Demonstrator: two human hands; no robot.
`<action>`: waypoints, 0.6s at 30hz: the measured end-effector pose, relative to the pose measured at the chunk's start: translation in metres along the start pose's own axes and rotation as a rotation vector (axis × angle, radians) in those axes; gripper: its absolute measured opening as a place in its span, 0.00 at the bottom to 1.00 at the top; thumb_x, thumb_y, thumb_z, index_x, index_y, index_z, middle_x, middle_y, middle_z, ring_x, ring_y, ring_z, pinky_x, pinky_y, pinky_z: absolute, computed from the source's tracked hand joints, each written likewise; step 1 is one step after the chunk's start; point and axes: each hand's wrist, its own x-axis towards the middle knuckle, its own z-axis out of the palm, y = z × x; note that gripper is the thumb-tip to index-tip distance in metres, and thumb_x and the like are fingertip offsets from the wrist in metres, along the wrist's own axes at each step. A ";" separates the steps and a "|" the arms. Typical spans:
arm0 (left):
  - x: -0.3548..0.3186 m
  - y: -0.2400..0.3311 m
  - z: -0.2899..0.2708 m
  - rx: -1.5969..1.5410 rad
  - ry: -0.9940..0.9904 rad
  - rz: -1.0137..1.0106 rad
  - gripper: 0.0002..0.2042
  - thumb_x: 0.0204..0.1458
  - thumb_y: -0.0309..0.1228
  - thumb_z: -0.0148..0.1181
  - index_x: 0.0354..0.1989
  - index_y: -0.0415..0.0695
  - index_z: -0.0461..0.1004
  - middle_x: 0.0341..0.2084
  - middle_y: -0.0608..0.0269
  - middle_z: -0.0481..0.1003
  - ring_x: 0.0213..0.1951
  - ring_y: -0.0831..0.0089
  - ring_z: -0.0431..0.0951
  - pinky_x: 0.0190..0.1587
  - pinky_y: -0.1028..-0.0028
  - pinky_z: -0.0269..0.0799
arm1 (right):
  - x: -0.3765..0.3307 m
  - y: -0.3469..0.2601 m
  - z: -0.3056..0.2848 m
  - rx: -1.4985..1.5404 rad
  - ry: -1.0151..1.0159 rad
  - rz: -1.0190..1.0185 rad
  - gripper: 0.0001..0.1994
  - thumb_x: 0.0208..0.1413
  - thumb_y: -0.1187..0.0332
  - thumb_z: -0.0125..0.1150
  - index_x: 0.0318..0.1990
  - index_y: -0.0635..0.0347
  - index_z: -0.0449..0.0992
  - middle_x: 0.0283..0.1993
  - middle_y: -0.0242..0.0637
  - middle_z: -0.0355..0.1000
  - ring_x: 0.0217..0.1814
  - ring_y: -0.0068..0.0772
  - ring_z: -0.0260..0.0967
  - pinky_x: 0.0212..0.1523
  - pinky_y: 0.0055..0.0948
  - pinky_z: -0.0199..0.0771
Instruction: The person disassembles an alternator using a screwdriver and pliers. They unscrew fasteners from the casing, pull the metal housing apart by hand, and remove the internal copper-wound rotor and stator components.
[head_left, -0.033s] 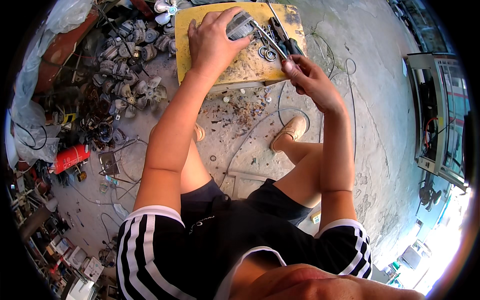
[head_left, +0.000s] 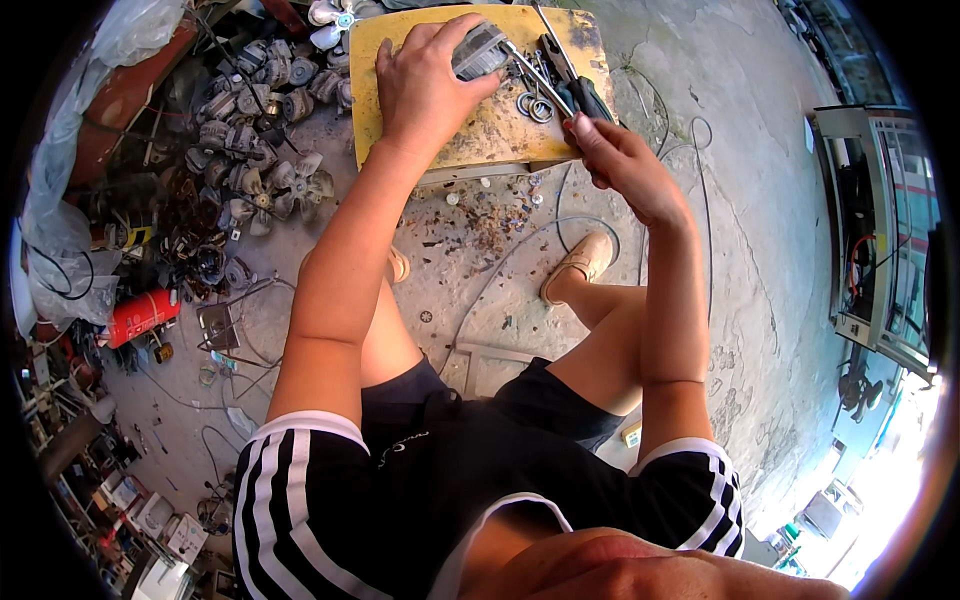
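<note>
My left hand (head_left: 425,85) presses down on a small grey electric motor (head_left: 480,50) that lies on a worn yellow board (head_left: 490,135) in front of me. My right hand (head_left: 620,165) grips a screwdriver (head_left: 575,92) with a dark handle. Its metal shaft runs up and left to the motor, next to my left fingertips. A few metal rings (head_left: 530,105) lie on the board between my hands. Another dark-handled tool rests beside the screwdriver at the board's right edge.
A heap of small fan motors and blades (head_left: 255,100) lies to the left of the board. A red extinguisher (head_left: 140,315) sits further left. An open white appliance (head_left: 880,230) stands at the right. Cables (head_left: 690,150) and debris cross the concrete floor by my right sandalled foot (head_left: 580,265).
</note>
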 end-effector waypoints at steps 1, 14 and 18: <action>0.000 -0.001 0.001 -0.007 -0.016 -0.009 0.27 0.41 0.43 0.72 0.54 0.58 0.76 0.43 0.61 0.78 0.46 0.59 0.78 0.58 0.55 0.65 | 0.000 -0.003 -0.001 0.053 -0.018 0.024 0.25 0.61 0.47 0.61 0.54 0.59 0.75 0.38 0.28 0.72 0.34 0.18 0.64 0.35 0.22 0.66; 0.000 0.001 0.002 0.014 -0.006 0.019 0.27 0.40 0.41 0.72 0.53 0.58 0.77 0.42 0.62 0.78 0.44 0.60 0.78 0.58 0.56 0.66 | 0.009 0.002 0.009 -0.158 0.148 -0.146 0.19 0.63 0.51 0.61 0.41 0.60 0.75 0.28 0.24 0.68 0.29 0.16 0.58 0.29 0.21 0.59; 0.000 0.000 0.001 -0.001 -0.020 0.004 0.27 0.40 0.41 0.72 0.53 0.58 0.77 0.42 0.62 0.78 0.45 0.60 0.78 0.58 0.56 0.66 | 0.005 0.000 0.009 -0.440 0.325 -0.235 0.19 0.57 0.56 0.67 0.42 0.64 0.73 0.36 0.38 0.77 0.37 0.25 0.72 0.38 0.29 0.71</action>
